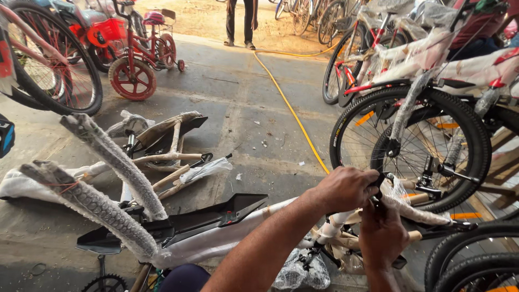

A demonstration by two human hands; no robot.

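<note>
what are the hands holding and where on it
Both the left hand and right hand grip a small black part at the wrapped bicycle frame; exact grip points hidden.

Beside the rough grey concrete floor (243, 103), a bicycle frame (227, 240) lies wrapped in crinkled clear plastic and bubble wrap; its mudguard (216, 216) is matt black plastic; nearby tyres (470, 130) are knobbly rubber.

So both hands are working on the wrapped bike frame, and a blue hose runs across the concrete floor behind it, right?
Not quite: the hose is yellow, not blue, as the head view shows. The rest holds: the left hand and right hand are both on the wrapped bike frame, with the hose crossing the concrete floor behind.
</note>
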